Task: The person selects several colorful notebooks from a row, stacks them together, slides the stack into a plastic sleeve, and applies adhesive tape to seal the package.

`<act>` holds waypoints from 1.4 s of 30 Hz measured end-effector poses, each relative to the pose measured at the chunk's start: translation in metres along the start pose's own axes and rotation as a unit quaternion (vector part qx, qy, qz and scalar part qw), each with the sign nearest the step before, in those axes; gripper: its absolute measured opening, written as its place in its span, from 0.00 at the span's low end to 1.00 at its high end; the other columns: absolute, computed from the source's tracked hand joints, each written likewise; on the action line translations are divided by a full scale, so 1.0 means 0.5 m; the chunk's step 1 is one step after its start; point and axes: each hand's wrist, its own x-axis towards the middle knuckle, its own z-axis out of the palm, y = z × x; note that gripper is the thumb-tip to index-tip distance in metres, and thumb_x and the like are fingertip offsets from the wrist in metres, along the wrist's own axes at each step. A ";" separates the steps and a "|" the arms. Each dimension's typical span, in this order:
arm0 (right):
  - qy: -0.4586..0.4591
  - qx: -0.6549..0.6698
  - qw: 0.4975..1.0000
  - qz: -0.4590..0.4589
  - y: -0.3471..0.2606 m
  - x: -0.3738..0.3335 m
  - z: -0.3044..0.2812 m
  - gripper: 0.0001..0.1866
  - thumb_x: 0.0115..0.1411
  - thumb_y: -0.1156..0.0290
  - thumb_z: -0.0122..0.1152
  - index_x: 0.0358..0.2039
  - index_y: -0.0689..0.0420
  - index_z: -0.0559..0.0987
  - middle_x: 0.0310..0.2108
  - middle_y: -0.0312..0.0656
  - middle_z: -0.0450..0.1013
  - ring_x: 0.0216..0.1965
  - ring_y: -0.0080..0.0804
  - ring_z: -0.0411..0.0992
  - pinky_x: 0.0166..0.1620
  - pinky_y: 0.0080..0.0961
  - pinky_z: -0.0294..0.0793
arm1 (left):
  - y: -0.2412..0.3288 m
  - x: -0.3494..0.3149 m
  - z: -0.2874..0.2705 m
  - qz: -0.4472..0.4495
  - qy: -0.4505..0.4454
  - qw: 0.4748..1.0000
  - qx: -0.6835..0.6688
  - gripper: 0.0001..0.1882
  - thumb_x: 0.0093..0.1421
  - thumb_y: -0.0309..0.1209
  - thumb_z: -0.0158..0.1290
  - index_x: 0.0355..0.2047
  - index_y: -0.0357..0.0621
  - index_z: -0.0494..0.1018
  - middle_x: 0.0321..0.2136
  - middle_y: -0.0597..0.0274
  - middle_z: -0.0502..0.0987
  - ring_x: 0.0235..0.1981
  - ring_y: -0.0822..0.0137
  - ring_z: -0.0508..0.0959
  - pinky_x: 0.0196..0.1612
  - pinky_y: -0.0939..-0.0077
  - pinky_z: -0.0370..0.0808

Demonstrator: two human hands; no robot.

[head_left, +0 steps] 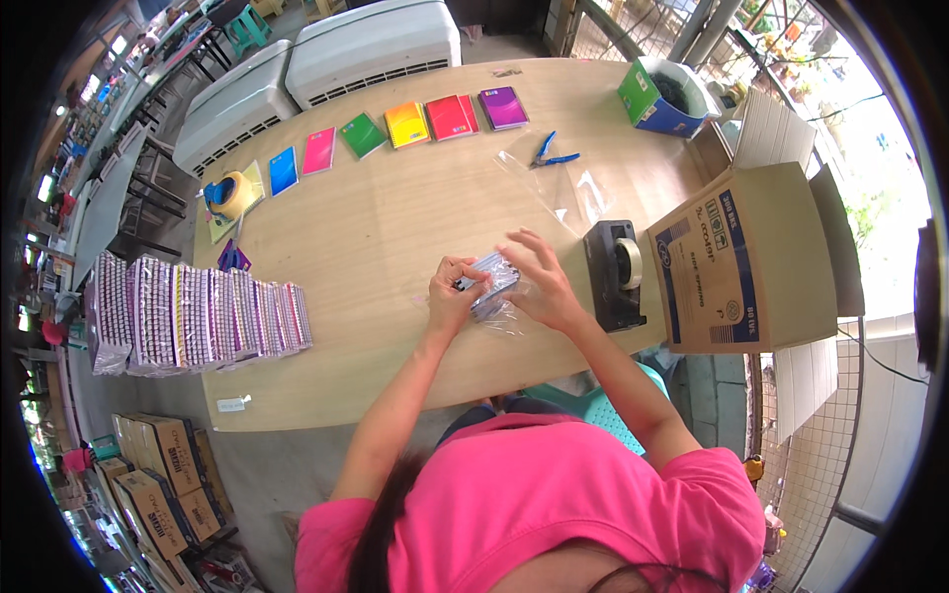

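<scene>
Plastic-wrapped bundle point(494, 281): one, just left of the black tape dispenser point(603, 287). Left hand point(454, 289): pinched on the bundle. Right hand point(543, 285): fingers curved over it (clamped or merely touching, cannot tell). Cardboard box point(761, 262): one, flaps open, right of the dispenser. Blue pliers point(560, 158): beyond the dispenser. Wrapped notebooks point(203, 316): a row, well left of the dispenser.

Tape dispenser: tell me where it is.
In the head view, the tape dispenser stands right of centre, between the right hand and the cardboard box.
</scene>
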 end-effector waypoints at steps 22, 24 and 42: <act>-0.048 -0.066 0.990 -0.115 0.088 -0.102 -0.017 0.13 0.49 0.78 0.65 0.36 0.49 0.84 0.41 0.31 0.78 0.53 0.32 0.74 0.68 0.55 0.50 | 0.088 -0.075 0.001 0.152 -0.100 0.971 0.157 0.22 0.46 0.25 0.67 0.44 0.54 0.82 0.50 0.59 0.73 0.49 0.62 0.77 0.50 0.69 0.77; -0.067 -0.074 0.987 -0.122 0.074 -0.104 -0.028 0.13 0.49 0.77 0.65 0.37 0.50 0.84 0.44 0.33 0.77 0.55 0.34 0.72 0.69 0.55 0.48 | 0.065 -0.082 -0.005 0.169 -0.108 0.962 0.184 0.20 0.47 0.26 0.68 0.43 0.55 0.83 0.51 0.57 0.72 0.48 0.61 0.77 0.48 0.68 0.78; 0.241 -0.051 0.859 0.448 0.109 -0.379 -0.293 0.16 0.58 0.61 0.67 0.29 0.64 0.83 0.20 0.36 0.72 0.23 0.26 0.68 0.32 0.28 0.68 | 0.058 -0.075 -0.003 0.175 -0.077 0.966 0.174 0.13 0.49 0.25 0.67 0.37 0.51 0.85 0.50 0.53 0.72 0.45 0.60 0.77 0.44 0.68 0.78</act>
